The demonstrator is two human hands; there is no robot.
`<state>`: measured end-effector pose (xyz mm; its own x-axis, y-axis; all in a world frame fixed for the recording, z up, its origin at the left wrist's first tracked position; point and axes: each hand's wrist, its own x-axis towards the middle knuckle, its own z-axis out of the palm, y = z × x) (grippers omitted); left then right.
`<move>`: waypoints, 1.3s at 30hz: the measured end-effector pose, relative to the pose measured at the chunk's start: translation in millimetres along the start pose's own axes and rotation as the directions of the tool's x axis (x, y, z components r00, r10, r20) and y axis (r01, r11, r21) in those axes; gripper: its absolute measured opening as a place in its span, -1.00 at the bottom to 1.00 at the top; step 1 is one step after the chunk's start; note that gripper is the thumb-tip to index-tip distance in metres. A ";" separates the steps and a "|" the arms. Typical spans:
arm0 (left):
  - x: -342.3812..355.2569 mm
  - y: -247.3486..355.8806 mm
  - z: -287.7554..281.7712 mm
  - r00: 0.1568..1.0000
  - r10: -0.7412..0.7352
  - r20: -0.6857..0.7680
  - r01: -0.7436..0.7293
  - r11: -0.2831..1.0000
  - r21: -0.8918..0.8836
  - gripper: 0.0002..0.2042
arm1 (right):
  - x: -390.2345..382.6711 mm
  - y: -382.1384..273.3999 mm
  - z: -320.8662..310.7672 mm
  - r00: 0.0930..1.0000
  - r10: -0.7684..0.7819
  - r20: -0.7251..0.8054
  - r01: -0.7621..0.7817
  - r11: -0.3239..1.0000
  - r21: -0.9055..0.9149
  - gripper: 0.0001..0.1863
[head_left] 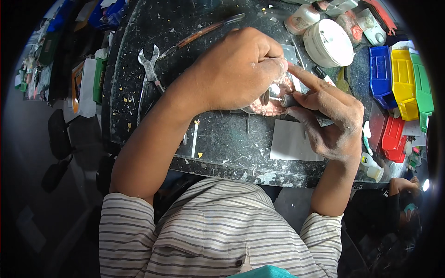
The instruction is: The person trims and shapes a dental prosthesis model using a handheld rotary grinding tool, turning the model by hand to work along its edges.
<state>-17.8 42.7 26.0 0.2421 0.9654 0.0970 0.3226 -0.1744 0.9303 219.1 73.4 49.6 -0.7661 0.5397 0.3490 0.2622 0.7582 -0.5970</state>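
Note:
A pinkish horseshoe-shaped dental piece with a row of teeth (260, 109) lies over the middle of the dark worktop, partly hidden by both hands. My left hand (245, 69) is closed above its far left side, fingers curled and thumb pressed in; what it pinches is hidden. My right hand (331, 109) grips a dark rotary handpiece (290, 100) from the right. Its thin metal shaft points left and ends in a small disc (265, 97) inside the curve of the dental piece. The right index finger stretches toward my left thumb.
On the left lie an open-ended wrench (149, 65) and a wooden-handled tool (199, 35). A white tub (331, 44) and a bottle (303, 19) stand at the far right. White paper (292, 143) lies near the front edge. Blue (382, 76), yellow (404, 85) and red bins (394, 139) line the right; another person (387, 217) sits beyond.

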 end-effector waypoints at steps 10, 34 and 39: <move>-0.7 5.3 -0.7 1.000 0.002 -0.013 -0.002 1.000 -0.009 -0.64 | -0.2 -1.7 -1.7 1.000 -0.003 -0.001 0.003 0.999 0.034 -0.76; 0.1 0.5 -1.9 0.999 -0.039 -0.004 0.039 0.999 0.028 -0.66 | 0.7 -0.7 3.3 1.000 -0.003 -0.011 0.002 0.999 -0.042 -0.73; 0.6 5.1 -3.9 0.998 -0.062 0.010 0.062 0.997 0.041 -0.67 | 0.7 -2.0 2.5 1.000 0.005 0.003 -0.004 0.997 -0.083 -0.73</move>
<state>-19.6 43.1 32.2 0.2303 0.9725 0.0355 0.3746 -0.1222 0.9191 216.6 71.4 49.3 -0.7665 0.5422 0.3444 0.3135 0.7837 -0.5362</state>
